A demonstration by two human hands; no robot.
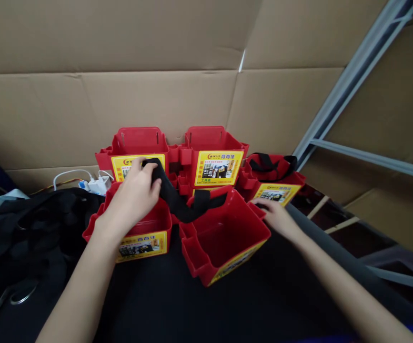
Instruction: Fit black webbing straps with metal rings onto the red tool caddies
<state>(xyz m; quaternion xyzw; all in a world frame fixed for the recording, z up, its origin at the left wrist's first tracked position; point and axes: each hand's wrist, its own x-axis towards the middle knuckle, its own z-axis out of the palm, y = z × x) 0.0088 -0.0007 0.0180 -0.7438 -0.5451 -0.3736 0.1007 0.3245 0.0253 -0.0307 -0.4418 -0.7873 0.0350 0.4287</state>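
Observation:
A red plastic tool box (224, 233) with a yellow label sits tilted on the black surface, its open top toward me. A wide black strap (172, 197) runs from its back wall up to the left. My left hand (140, 183) is closed around the strap's upper end, above another red box (149, 219). At the right rear corner of the tilted box, my right hand (274, 216) grips near the rim. Some of its fingers are hidden, and a bit of black material shows beside them.
More red boxes (213, 166) stand behind, against the cardboard wall (163, 100). One at the right (277, 183) has a black strap laid in it. A heap of black straps (45, 238), a white charger with cables (99, 185) and a metal ring (23, 297) lie left. A grey metal frame (349, 78) rises right.

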